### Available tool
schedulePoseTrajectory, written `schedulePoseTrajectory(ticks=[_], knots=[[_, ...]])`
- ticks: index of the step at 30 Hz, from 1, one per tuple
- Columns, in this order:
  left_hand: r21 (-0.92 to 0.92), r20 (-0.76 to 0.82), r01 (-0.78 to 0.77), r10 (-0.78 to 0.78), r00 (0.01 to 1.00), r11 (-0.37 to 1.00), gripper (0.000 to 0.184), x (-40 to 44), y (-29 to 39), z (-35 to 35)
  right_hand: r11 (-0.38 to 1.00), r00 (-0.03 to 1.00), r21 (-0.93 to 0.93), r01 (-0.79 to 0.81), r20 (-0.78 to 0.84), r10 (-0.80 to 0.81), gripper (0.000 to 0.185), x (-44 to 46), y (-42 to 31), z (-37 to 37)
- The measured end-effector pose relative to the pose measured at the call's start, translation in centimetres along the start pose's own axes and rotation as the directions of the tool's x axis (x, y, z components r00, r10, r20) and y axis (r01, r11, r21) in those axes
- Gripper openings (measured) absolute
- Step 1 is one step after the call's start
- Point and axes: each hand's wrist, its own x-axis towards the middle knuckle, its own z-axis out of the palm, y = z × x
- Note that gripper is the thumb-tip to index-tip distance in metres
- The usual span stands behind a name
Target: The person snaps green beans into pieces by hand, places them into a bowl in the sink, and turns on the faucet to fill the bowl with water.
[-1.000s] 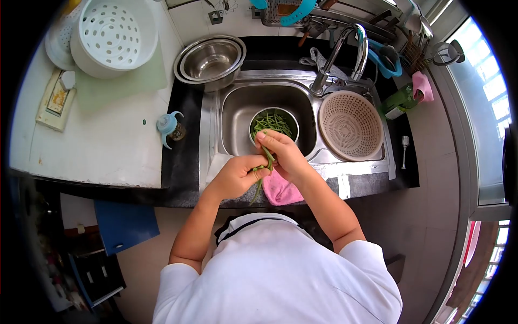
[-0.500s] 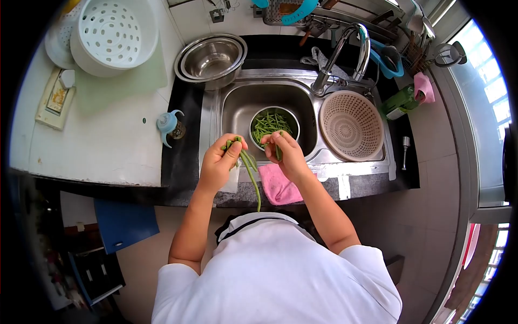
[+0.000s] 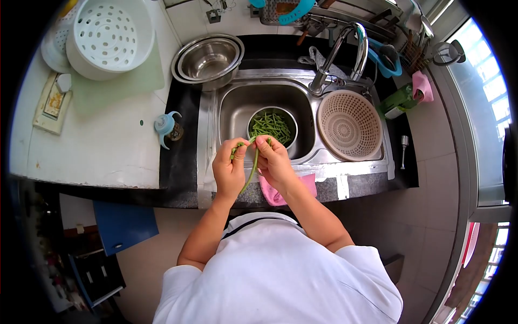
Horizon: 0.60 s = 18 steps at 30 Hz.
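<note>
Long green beans (image 3: 251, 174) are in my left hand (image 3: 230, 166), its fingers wrapped round them, and one bean hangs down between my hands. My right hand (image 3: 275, 160) pinches the upper part of that bean, close to the left fingertips. Just beyond my hands, a round metal bowl (image 3: 294, 131) with cut green bean pieces (image 3: 271, 125) stands in the sink (image 3: 232, 110). Under my right wrist a pink cloth (image 3: 273, 194) lies over the counter's front edge.
A beige colander (image 3: 349, 125) sits right of the sink, below the faucet (image 3: 360, 51). Nested steel bowls (image 3: 209, 60) are at the back left. A blue-handled bottle (image 3: 168, 128) stands left of the sink. Further right are a green bottle (image 3: 398, 100) and a small metal tool (image 3: 404, 152).
My hands were apart half a second ago; now they meet at the bean. The left hand has moved right, and the right hand has shifted slightly left and nearer to me.
</note>
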Motion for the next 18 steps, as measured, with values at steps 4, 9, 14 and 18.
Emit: schedulePoseTrajectory(ticks=[4,9,14,18], knots=[[0.143,-0.021,-0.119,0.123,0.992,0.982,0.011,-1.0,1.4,-0.4,0.955,0.954,0.260,0.139,-0.294,-0.059,0.021,2.9,-1.6,-2.1],[-0.331,0.124,0.403,-0.384,0.915,0.853,0.017,0.2,-0.8,-1.8,0.992,0.992,-0.113,0.048,-0.110,-0.061,0.021,2.9,-4.1,-3.9],[-0.388,0.638,0.801,-0.494,0.591,0.456,0.021,1.2,-3.1,-1.3,0.975,0.999,-0.219,-0.042,-0.006,0.042,0.021,2.5,-3.9,-2.2],[-0.327,0.720,0.847,-0.471,0.510,0.419,0.030,1.1,-2.2,-0.9,0.906,0.998,-0.423,0.030,-0.040,-0.051,0.022,2.5,-4.1,-1.5]])
